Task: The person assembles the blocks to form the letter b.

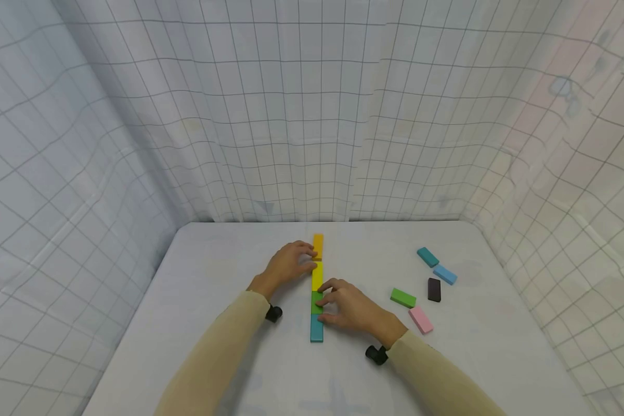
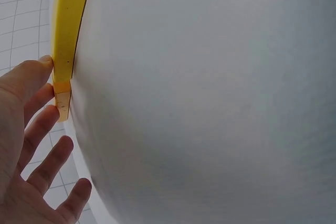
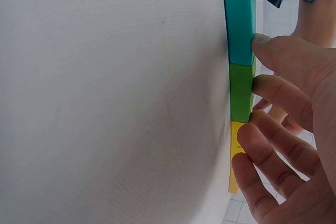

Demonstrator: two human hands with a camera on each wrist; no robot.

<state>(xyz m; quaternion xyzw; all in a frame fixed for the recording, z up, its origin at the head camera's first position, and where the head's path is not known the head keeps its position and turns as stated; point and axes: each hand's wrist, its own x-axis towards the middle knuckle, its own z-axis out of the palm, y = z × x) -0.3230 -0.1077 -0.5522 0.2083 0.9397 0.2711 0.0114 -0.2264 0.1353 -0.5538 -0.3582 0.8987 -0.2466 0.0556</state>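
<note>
the orange block (image 1: 318, 245), yellow block (image 1: 318, 279), green block (image 1: 314, 303) and teal block (image 1: 316, 332) lay end to end in one straight row on the white table (image 1: 213, 254), orange farthest from the person. a thin darker band showed between orange and yellow; whether those two touched could not be told.

the left hand (image 1: 289, 263) was spread loosely on the row's left side, its thumb against the yellow block and its forefinger by the orange one, with the last two fingers clear. the right hand (image 1: 353, 306) lay along the other side, fingers apart, thumb at the teal block and forefinger at the green. neither hand closed round anything; whether its outer fingers pressed on the yellow could not be made out.

the blocks looked light, stiff and smooth, perhaps painted wood, hardly fragile, and likely to slide easily on the table. a soft push with flat fingertips on the long sides seemed best, since a hard poke near one end would probably turn a block out of line. for lifting, a pinch across the narrow width, mid-length, looked surest. five loose blocks, such as the pink block (image 1: 421, 320) and black block (image 1: 434, 290), lay off to the right.
</note>
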